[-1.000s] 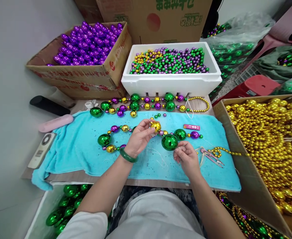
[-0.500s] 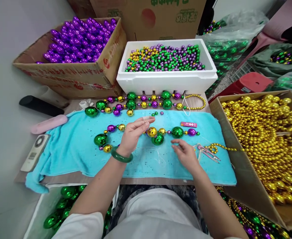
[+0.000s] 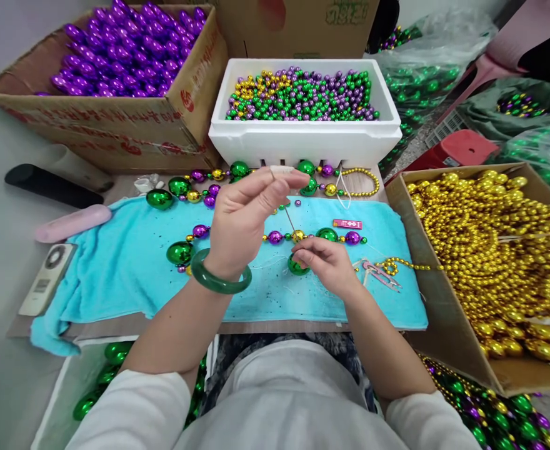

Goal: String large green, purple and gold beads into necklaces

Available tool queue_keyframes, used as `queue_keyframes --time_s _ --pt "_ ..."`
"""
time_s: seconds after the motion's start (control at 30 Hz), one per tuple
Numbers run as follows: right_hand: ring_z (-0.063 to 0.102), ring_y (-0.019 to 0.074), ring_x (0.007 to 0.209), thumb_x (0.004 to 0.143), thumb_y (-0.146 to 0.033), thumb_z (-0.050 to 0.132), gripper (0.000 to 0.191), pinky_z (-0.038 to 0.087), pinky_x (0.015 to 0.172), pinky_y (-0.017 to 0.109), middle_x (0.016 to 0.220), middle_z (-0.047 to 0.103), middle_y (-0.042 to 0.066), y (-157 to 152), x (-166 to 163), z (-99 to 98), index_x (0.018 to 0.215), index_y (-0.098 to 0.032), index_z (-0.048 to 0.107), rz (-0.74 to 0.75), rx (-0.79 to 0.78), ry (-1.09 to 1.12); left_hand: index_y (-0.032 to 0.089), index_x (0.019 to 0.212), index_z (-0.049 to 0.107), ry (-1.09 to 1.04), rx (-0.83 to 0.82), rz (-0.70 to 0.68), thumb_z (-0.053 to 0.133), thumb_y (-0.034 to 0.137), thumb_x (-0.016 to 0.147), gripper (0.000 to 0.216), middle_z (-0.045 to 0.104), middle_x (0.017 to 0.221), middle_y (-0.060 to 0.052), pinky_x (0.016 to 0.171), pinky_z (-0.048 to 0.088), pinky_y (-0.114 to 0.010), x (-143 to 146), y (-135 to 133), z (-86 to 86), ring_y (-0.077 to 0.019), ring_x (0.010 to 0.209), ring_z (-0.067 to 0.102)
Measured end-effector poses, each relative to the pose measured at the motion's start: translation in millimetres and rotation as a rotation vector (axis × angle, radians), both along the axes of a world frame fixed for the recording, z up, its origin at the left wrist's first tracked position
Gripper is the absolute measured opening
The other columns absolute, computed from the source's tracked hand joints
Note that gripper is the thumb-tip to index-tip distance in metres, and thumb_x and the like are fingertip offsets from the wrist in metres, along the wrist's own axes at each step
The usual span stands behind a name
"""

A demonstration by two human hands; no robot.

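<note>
My left hand (image 3: 249,215), with a green bangle (image 3: 221,275) on the wrist and white tape on a finger, is raised over the towel, thumb and fingers pressed together. A thin needle (image 3: 290,220) slants down from it toward my right hand (image 3: 324,265), whose thumb and fingertips pinch at its lower end. Just behind those fingertips lies a gold bead (image 3: 298,235) in a row with a purple bead (image 3: 275,237) and a green bead (image 3: 326,235). Another big green bead (image 3: 297,265) is partly covered by my right thumb. Clear thread (image 3: 275,259) trails on the towel.
The turquoise towel (image 3: 129,275) also bears a pink lighter (image 3: 347,224) and pink snips (image 3: 382,275). Finished-looking bead strands (image 3: 240,170) lie behind. Around stand a white foam box (image 3: 303,140), a carton of purple beads (image 3: 92,134) and a carton of gold beads (image 3: 448,312).
My left hand has risen toward the camera. My right hand has moved left, its fingers closing at the needle, which now shows between both hands. The whole view has shifted slightly.
</note>
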State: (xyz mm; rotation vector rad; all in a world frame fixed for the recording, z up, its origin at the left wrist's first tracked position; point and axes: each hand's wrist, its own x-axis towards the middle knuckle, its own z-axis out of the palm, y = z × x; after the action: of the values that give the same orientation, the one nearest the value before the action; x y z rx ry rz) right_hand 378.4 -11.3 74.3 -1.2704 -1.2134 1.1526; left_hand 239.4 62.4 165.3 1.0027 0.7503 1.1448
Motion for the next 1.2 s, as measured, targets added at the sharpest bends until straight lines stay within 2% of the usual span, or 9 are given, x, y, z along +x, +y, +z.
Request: queue_keyframes --time_s 0.13,0.3,0.43,0.63,0.77,0.87,1.0,1.07,1.2 --pt "0.053 0.0105 0.050 0.079 -0.038 0.067 0.021 0.040 0.046 0.023 0.057 0.061 -0.001 -7 10 -3.6 0.082 -0.017 0.069 -0.064 0.012 0.181 0.024 0.108 0.070 0.019 0.003 -0.045 0.069 0.027 0.082 0.026 0.069 0.108 -0.004 0.089 0.051 -0.034 -1 6 -16.6 -0.0272 0.120 0.058" --pt "0.052 0.0107 0.048 0.080 -0.038 0.067 0.020 0.041 0.044 0.024 0.055 0.059 -0.002 -16 15 13.6 0.085 -0.019 0.067 -0.156 0.104 0.341 0.026 0.098 0.071 0.520 0.348 -0.496 0.087 0.028 0.056 0.044 0.071 0.107 -0.005 0.098 0.043 -0.043 5 -12 -89.2 -0.0310 0.111 0.060" --pt "0.051 0.0115 0.048 0.081 -0.035 0.068 0.016 0.040 0.044 0.024 0.053 0.054 -0.003 -23 24 39.1 0.089 -0.021 0.067 -0.266 0.227 0.351 0.025 0.101 0.067 0.852 0.542 -0.512 0.077 0.031 0.070 0.032 0.070 0.110 -0.007 0.098 0.039 -0.046 2 -27 -128.7 -0.0314 0.107 0.060" --pt "0.042 0.0109 0.045 0.074 -0.025 0.073 0.008 0.033 0.041 0.025 0.049 0.045 -0.004 -32 70 60.4 0.081 -0.022 0.069 -0.566 0.472 0.366 0.024 0.111 0.061 1.245 0.632 -0.516 0.060 0.025 0.082 0.030 0.068 0.111 -0.010 0.087 0.043 -0.041 -42 -20 -122.4 -0.0304 0.103 0.062" --pt "0.044 0.0105 0.045 0.073 -0.021 0.071 0.007 0.033 0.041 0.025 0.050 0.048 -0.002 -32 95 38.6 0.079 -0.018 0.068 -0.656 0.401 0.336 0.023 0.109 0.061 1.491 0.636 -0.517 0.057 0.022 0.082 0.027 0.066 0.096 -0.009 0.081 0.043 -0.040 -67 -12 -125.0 -0.0302 0.093 0.062" --pt "0.044 0.0100 0.043 0.074 -0.019 0.069 0.005 0.033 0.039 0.023 0.048 0.049 -0.003 -30 100 14.0 0.078 -0.017 0.068 -0.715 0.342 0.292 0.024 0.109 0.063 1.594 0.640 -0.499 0.065 0.025 0.079 0.031 0.064 0.097 -0.010 0.085 0.042 -0.041 -74 -8 -128.1 -0.0315 0.097 0.059" --pt "0.046 0.0090 0.043 0.072 -0.019 0.070 0.008 0.036 0.041 0.021 0.048 0.051 -0.004 -30 97 -5.9 0.079 -0.015 0.067 -0.701 0.227 0.257 0.023 0.125 0.057 1.617 0.627 -0.547 0.071 0.038 0.076 0.054 0.063 0.111 -0.012 0.088 0.044 -0.042 -76 2 -118.9 -0.0336 0.108 0.056" --pt "0.046 0.0087 0.044 0.073 -0.021 0.072 0.011 0.035 0.041 0.020 0.049 0.051 -0.004 -31 95 -9.4 0.080 -0.015 0.067 -0.667 0.181 0.242 0.022 0.127 0.058 1.548 0.584 -0.551 0.063 0.043 0.082 0.050 0.063 0.115 -0.011 0.087 0.046 -0.040 -76 14 -109.2 -0.0310 0.107 0.057" --pt "0.048 0.0090 0.045 0.073 -0.022 0.072 0.019 0.037 0.042 0.021 0.050 0.051 -0.005 -30 88 -13.1 0.090 -0.015 0.068 -0.613 0.132 0.231 0.017 0.112 0.069 1.489 0.587 -0.318 0.049 0.037 0.092 0.034 0.068 0.111 -0.011 0.090 0.047 -0.039 -64 52 -96.4 -0.0266 0.104 0.061"
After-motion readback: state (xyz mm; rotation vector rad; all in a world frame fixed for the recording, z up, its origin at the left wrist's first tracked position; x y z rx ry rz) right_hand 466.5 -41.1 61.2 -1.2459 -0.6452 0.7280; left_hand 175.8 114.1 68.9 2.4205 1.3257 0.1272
